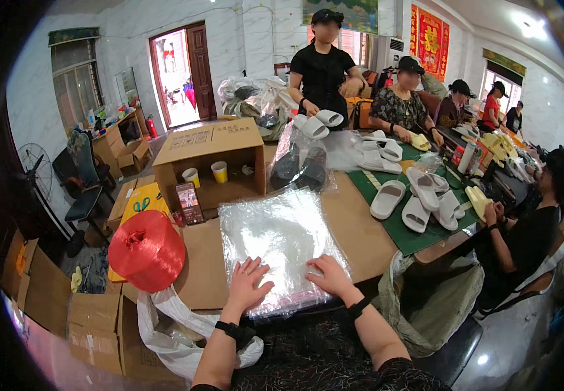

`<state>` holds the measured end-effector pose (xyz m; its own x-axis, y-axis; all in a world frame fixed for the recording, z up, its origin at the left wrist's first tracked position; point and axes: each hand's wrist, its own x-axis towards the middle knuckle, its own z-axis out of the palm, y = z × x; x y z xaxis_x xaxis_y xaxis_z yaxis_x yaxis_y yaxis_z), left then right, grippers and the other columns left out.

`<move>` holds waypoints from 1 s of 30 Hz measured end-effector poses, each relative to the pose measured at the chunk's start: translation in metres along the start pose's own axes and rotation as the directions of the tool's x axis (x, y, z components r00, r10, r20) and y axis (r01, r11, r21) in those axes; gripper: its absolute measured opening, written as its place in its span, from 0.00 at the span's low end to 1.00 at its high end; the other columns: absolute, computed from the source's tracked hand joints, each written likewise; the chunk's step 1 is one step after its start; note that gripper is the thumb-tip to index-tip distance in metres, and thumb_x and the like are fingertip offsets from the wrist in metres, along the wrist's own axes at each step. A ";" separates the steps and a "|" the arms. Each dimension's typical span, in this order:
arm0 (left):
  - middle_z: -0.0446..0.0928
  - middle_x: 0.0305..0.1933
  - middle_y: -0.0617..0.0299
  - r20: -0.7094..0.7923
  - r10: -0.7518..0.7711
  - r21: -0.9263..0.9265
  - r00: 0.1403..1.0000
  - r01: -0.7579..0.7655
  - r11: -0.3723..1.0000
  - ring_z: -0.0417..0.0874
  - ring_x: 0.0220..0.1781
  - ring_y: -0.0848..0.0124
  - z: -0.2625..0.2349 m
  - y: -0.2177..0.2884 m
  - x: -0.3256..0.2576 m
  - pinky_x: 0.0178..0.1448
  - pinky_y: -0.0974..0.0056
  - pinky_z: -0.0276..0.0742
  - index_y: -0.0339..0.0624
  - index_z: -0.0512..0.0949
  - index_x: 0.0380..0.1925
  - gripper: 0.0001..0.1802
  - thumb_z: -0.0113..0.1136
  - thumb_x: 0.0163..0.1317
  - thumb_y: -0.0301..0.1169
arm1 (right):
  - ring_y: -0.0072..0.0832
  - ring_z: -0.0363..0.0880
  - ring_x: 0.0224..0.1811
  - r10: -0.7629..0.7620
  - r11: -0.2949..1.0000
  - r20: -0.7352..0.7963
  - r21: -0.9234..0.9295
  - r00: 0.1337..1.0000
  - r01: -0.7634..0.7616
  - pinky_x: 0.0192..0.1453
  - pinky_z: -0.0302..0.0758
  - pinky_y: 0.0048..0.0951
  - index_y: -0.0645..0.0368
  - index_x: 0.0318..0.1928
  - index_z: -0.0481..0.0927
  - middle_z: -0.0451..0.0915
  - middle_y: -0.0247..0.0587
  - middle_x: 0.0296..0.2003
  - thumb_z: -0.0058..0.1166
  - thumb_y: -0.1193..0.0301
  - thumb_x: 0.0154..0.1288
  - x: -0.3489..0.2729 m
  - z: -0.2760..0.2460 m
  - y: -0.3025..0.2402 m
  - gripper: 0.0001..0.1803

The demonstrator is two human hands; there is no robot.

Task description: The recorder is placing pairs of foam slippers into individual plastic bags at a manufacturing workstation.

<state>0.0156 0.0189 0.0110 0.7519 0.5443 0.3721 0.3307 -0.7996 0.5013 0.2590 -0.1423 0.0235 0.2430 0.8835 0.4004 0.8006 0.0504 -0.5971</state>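
A stack of clear plastic bags (275, 225) lies flat in front of me and shines in the light. My left hand (249, 285) rests palm down on its near left part, fingers spread. On the near right edge lies my right hand (331, 276), fingers slightly bent and apart, with nothing visible in it. Both wrists wear black bands. Just beyond the bags sit dark slippers (304, 168) in clear plastic. Several pale slippers (419, 202) are spread over the green mat (378, 232) to the right.
Left stand a large red twine roll (147, 251), a propped phone (189, 203) and an open cardboard box (210, 140) holding two cups. A white bag (158, 319) and an open woven sack (432, 303) flank me. Across the table a person (324, 72) holds pale slippers; others sit right.
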 end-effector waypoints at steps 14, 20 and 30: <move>0.63 0.70 0.41 -0.140 0.117 0.038 0.983 -0.113 0.993 0.63 0.71 0.46 -0.080 0.111 0.077 0.71 0.52 0.64 0.49 0.68 0.66 0.45 0.75 0.48 0.47 | 0.37 0.76 0.42 0.067 0.992 -0.122 0.113 0.990 -0.054 0.47 0.74 0.34 0.57 0.43 0.84 0.76 0.40 0.34 0.66 0.61 0.58 -0.002 0.009 0.018 0.16; 0.79 0.40 0.58 0.210 0.481 -0.389 0.851 -0.379 0.840 0.81 0.42 0.58 -0.049 0.164 0.056 0.46 0.59 0.77 0.43 0.79 0.41 0.12 0.66 0.58 0.30 | 0.37 0.75 0.40 0.107 0.951 -0.079 0.299 0.991 -0.079 0.46 0.73 0.35 0.56 0.41 0.85 0.76 0.40 0.33 0.65 0.65 0.56 0.001 0.023 0.013 0.13; 0.79 0.41 0.55 -0.015 -0.313 0.412 0.950 0.291 0.864 0.81 0.45 0.53 -0.245 0.041 -0.172 0.47 0.54 0.77 0.42 0.78 0.37 0.07 0.61 0.58 0.28 | 0.31 0.73 0.38 0.047 0.964 -0.160 0.267 0.986 -0.002 0.43 0.73 0.30 0.62 0.43 0.82 0.73 0.39 0.35 0.65 0.74 0.55 -0.007 0.010 0.012 0.14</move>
<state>-0.2401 -0.0460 0.1591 0.6022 0.7707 0.2083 0.7391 -0.6368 0.2195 0.2612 -0.1432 0.0062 0.3643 0.7993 0.4780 0.6248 0.1709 -0.7618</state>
